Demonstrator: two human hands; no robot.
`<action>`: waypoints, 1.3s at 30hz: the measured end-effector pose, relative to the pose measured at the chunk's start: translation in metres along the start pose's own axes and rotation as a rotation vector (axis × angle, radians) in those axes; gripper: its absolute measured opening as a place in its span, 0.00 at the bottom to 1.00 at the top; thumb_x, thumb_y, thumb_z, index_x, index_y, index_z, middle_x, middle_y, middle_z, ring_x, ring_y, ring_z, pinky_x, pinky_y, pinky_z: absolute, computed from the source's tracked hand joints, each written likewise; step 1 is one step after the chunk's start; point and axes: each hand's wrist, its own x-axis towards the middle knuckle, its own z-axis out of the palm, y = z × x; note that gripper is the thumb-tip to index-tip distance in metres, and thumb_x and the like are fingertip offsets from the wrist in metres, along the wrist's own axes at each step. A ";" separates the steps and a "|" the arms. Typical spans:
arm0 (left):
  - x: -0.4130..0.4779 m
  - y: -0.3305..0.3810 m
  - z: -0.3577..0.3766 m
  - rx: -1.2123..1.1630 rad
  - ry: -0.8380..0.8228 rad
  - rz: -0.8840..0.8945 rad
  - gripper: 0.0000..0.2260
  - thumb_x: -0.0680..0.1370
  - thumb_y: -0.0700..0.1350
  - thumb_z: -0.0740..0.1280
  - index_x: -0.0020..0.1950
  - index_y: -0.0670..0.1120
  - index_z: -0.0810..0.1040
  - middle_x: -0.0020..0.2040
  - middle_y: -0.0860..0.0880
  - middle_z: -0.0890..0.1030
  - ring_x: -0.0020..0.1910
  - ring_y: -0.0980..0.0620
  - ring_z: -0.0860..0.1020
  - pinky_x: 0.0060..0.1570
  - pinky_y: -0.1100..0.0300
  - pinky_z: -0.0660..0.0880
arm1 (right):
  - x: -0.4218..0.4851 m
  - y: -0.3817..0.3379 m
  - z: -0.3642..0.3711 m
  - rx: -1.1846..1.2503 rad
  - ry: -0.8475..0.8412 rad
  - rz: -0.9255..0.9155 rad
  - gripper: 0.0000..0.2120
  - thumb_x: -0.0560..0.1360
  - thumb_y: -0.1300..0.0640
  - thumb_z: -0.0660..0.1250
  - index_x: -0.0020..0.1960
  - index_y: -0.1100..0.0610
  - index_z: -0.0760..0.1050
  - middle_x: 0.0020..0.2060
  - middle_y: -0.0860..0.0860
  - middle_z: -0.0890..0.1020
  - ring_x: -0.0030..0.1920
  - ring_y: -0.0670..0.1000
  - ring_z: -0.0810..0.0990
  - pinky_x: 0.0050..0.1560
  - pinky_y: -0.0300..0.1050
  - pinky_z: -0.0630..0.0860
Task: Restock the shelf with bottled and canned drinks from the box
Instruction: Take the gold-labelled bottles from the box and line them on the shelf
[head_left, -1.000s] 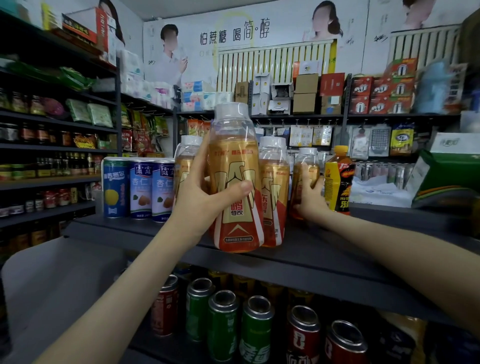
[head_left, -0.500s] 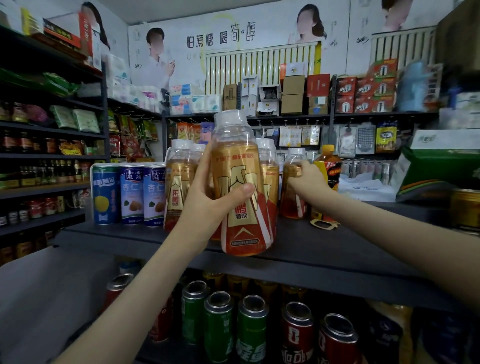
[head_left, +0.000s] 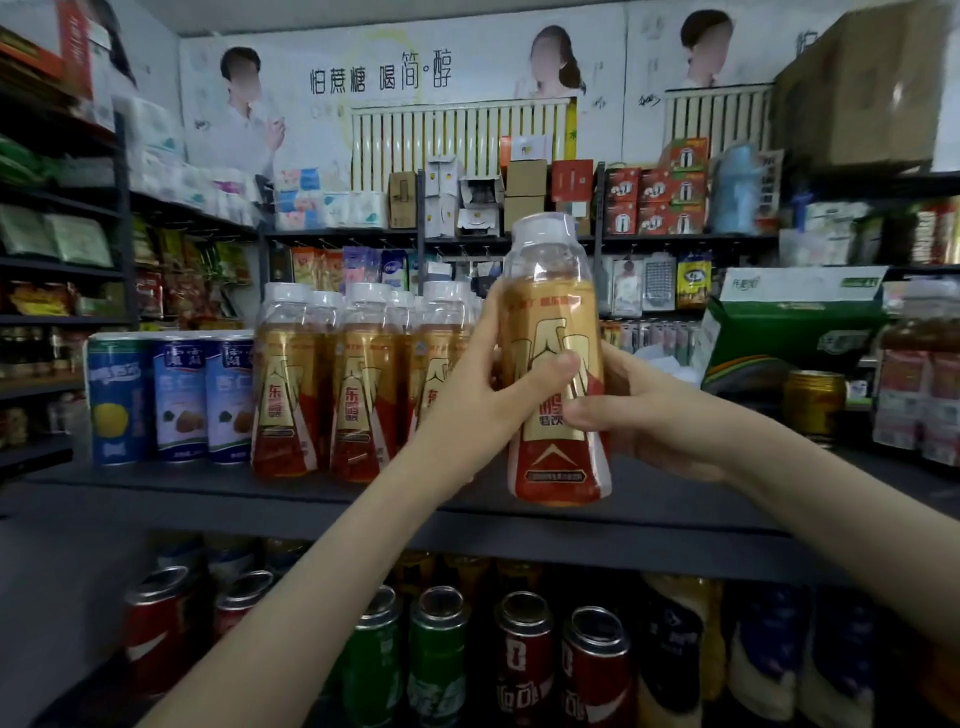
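Both my hands hold one gold-and-red drink bottle (head_left: 556, 332) with a white cap, upright just above the dark shelf (head_left: 649, 499). My left hand (head_left: 488, 400) grips its left side with the thumb across the label. My right hand (head_left: 639, 410) curls round its right side. To the left, a row of matching bottles (head_left: 358, 384) stands on the shelf, several deep. Blue and white cans (head_left: 171, 400) stand further left. The box is out of view.
A gold can (head_left: 813, 402) and a green-and-white carton (head_left: 789, 322) sit on the shelf at right, with packed bottles (head_left: 919, 384) at the far right. Red and green cans (head_left: 436, 654) fill the shelf below. Stocked shelves line the back wall.
My right hand left the bottle at the back of the shelf and came onto the held bottle. The held bottle moved right, away from the row. The orange-capped bottle is out of sight.
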 end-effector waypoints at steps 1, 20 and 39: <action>0.003 0.001 0.000 0.111 -0.003 -0.016 0.35 0.69 0.65 0.69 0.72 0.67 0.56 0.61 0.56 0.76 0.57 0.54 0.79 0.55 0.50 0.78 | -0.003 0.001 -0.004 -0.003 0.036 -0.001 0.31 0.66 0.63 0.74 0.65 0.49 0.69 0.55 0.54 0.82 0.56 0.55 0.82 0.52 0.48 0.80; 0.010 -0.034 0.008 1.047 0.194 0.283 0.35 0.75 0.66 0.54 0.71 0.42 0.69 0.70 0.47 0.71 0.68 0.46 0.65 0.67 0.55 0.57 | 0.017 0.025 -0.038 -0.333 0.019 0.165 0.29 0.70 0.64 0.73 0.63 0.42 0.67 0.56 0.44 0.81 0.56 0.43 0.80 0.57 0.41 0.76; 0.007 -0.093 -0.096 1.412 -0.062 0.512 0.32 0.76 0.68 0.52 0.78 0.59 0.52 0.79 0.45 0.45 0.77 0.42 0.40 0.72 0.44 0.36 | 0.117 0.092 -0.035 -0.735 0.531 0.203 0.63 0.62 0.51 0.80 0.75 0.53 0.33 0.68 0.58 0.69 0.67 0.58 0.70 0.65 0.52 0.70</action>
